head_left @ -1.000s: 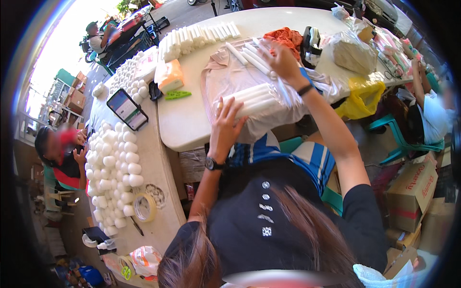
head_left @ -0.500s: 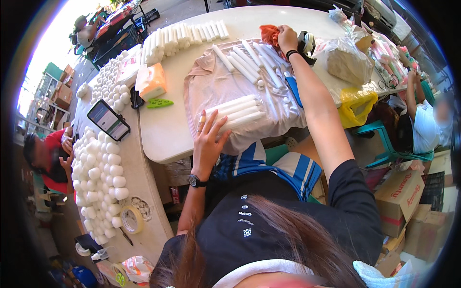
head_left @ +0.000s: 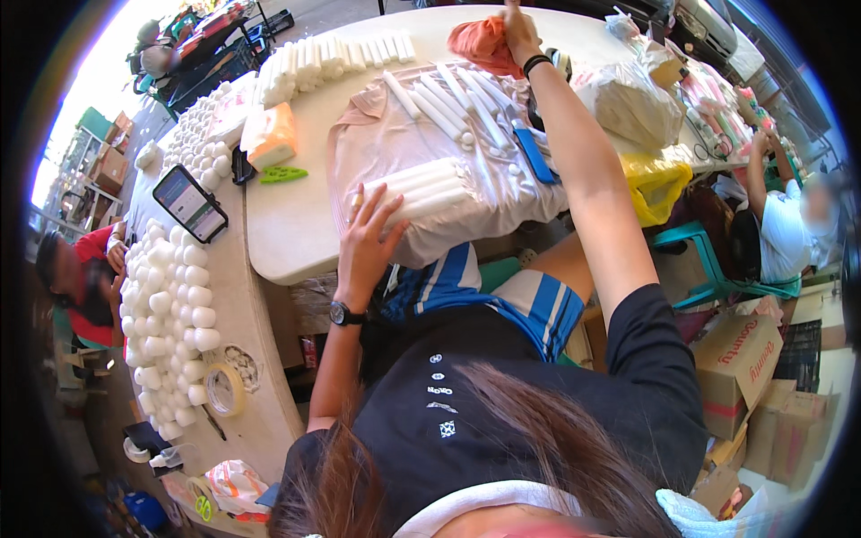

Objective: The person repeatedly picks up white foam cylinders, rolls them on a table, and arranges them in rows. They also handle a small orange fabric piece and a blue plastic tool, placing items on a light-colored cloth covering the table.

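My left hand (head_left: 369, 238) lies flat, fingers spread, on a bundle of white rolled tubes (head_left: 421, 186) near the front edge of a pale pink cloth (head_left: 377, 139) spread on the white round table (head_left: 287, 229). More loose white tubes (head_left: 457, 103) lie across the cloth further back. My right hand (head_left: 517, 27) is stretched far across the table and grips an orange cloth (head_left: 477, 42) at the far side. A blue flat object (head_left: 535, 154) lies on the pink cloth under my right forearm.
A row of white rolls (head_left: 336, 58), an orange-and-white packet (head_left: 269, 136), a green clip (head_left: 282, 174) and a phone (head_left: 189, 203) lie at left. Many white balls (head_left: 166, 305) and a tape roll (head_left: 224, 390) sit on a side bench. Other people sit left and right; cartons (head_left: 749, 359) stand right.
My right hand has reached further across the table and closed on the orange cloth. My left hand stays on the front bundle of tubes. The view has shifted closer to the table.
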Motion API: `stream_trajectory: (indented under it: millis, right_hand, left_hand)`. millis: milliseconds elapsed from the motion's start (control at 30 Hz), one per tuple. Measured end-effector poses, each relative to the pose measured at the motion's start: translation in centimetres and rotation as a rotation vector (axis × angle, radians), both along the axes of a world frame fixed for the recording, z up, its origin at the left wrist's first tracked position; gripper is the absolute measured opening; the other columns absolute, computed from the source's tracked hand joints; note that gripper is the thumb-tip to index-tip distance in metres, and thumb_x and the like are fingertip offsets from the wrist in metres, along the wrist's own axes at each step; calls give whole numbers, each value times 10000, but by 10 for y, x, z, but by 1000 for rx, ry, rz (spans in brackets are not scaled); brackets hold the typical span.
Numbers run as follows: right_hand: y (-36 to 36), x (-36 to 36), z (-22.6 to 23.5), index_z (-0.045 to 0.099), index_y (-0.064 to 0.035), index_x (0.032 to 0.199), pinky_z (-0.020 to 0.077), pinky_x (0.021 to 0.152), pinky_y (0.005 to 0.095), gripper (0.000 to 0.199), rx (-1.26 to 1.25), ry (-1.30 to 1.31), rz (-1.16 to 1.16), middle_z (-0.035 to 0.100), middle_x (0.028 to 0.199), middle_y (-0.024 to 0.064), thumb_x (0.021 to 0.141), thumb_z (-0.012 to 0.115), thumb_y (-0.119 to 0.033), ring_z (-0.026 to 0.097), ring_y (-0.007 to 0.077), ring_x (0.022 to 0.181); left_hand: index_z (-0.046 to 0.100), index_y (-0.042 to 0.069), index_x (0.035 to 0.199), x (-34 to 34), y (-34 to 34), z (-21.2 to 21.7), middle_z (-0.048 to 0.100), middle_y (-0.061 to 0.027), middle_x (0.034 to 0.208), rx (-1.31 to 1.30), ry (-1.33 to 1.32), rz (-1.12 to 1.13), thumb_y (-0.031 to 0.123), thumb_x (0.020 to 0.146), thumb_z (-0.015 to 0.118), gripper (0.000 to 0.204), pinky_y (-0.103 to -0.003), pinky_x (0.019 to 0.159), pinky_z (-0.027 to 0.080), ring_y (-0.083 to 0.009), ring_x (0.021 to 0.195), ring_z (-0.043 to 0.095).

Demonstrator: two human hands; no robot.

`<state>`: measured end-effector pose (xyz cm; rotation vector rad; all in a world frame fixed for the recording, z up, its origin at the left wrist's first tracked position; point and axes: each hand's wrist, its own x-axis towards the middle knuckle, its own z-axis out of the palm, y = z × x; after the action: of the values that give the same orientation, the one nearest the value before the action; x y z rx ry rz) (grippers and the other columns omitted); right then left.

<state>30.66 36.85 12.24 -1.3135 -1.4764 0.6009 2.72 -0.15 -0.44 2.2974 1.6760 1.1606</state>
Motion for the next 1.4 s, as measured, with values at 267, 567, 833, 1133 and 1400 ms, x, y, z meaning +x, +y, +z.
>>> stream_trajectory:
  millis: [267,567,833,1133,1400]
  right_hand:
    - [-187,44,-55,687,35,970,547,821,468,373,202,-895,60,702,906,234,928,677,-335,691,399,887]
    - [-240,62,-107,634,13,1142,539,880,477,438,-43,-868,-60,686,994,235,840,794,-262,677,429,934]
    - [-248,72,-95,645,-14,1176,521,843,429,303,462,-454,-174,676,1029,191,951,711,-205,660,338,936]
    - [-225,114,-103,691,11,1085,510,867,494,264,-44,-665,-593,666,1110,247,934,691,-206,643,428,1010]
    - [-318,31,-109,729,-98,1162,471,961,368,270,587,-729,326,699,1227,64,894,744,-132,639,262,1166]
  left_hand:
    - [717,168,1267,2,-3,-5,566,-96,1481,13,8,24,286,931,733,356,-494,1155,401,-400,1453,412]
    - [623,133,1357,1,-2,-1,514,-143,1507,29,-25,1,279,914,753,484,-495,1168,382,-413,1456,393]
    - [574,146,1388,-1,-3,2,475,-156,1493,62,-128,21,303,855,825,610,-505,1115,443,-391,1400,456]
    - [776,126,984,0,-11,-8,667,-64,1265,304,3,7,133,803,830,189,-445,1034,523,-338,1343,544]
    - [737,23,1020,10,-16,-19,731,-112,1152,332,-96,24,-23,859,743,167,-452,1032,516,-354,1263,627]
